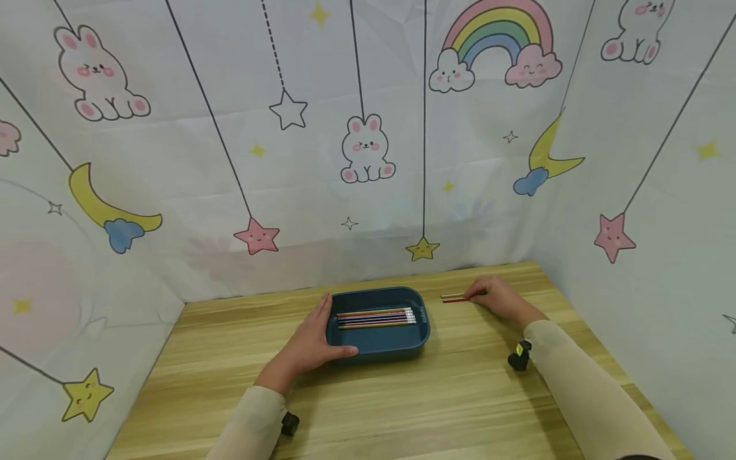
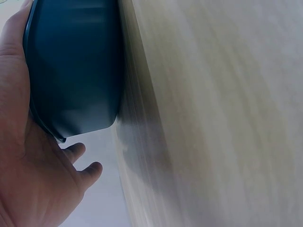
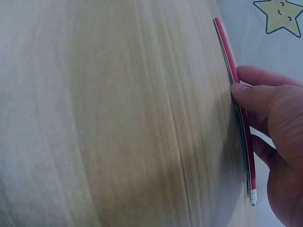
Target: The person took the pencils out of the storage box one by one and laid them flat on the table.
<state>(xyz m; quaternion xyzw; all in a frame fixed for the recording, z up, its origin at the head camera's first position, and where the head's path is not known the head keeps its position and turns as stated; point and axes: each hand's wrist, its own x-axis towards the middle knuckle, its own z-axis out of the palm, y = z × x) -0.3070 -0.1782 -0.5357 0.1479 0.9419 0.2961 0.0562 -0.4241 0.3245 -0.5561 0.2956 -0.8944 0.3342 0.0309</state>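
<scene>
Blue tray (image 1: 379,342) mid-worktop (image 1: 402,409), your left hand (image 1: 313,342) flat against its side. Right hand (image 1: 500,297) pinches loose pencils (image 1: 454,298) beside it; a weak pinch may scatter them.

This place looks like a small recording booth made in a child's style, not a real room of a home. A wooden table (image 1: 402,396) with light grain stands inside three walls of white printed cloth (image 1: 230,160). The cloth has folds and shows cartoon rabbits (image 1: 368,150), a rainbow (image 1: 497,38) with clouds, yellow moons (image 1: 103,207) and hanging stars (image 1: 257,236). On the table is a blue tray (image 1: 379,345) with pencils (image 1: 376,317), like school things.
</scene>
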